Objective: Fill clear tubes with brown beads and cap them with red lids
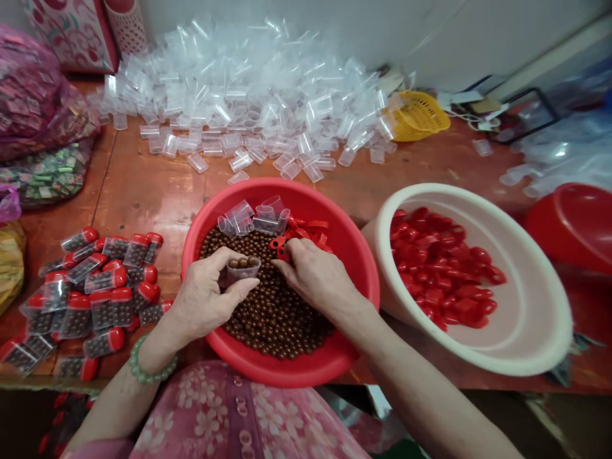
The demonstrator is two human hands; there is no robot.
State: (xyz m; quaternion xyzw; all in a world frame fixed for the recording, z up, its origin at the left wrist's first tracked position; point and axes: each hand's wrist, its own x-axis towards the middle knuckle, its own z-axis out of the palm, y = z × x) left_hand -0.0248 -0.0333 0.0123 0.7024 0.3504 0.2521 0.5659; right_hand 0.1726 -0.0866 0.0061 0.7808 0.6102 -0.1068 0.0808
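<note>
My left hand (205, 296) is closed around a small clear plastic container (243, 271), its open top facing up with brown balls inside. Over the red basin (282, 376), my right hand (315, 271) pinches a red plastic cap (280, 245) with dark holes. Many shiny brown balls (282, 331) fill the lower part of the basin. Several clear containers (253, 218) lie on the balls at the back of the basin, beside more red caps (313, 231) partly behind my right hand.
A white basin (521, 344) with red caps (440, 268) stands right. Filled, red-capped containers (95, 287) lie left. Clear containers (248, 95) are heaped along the wall near a yellow basket (415, 118). Bags of small packets (38, 95) sit far left; a red bowl (574, 223) far right.
</note>
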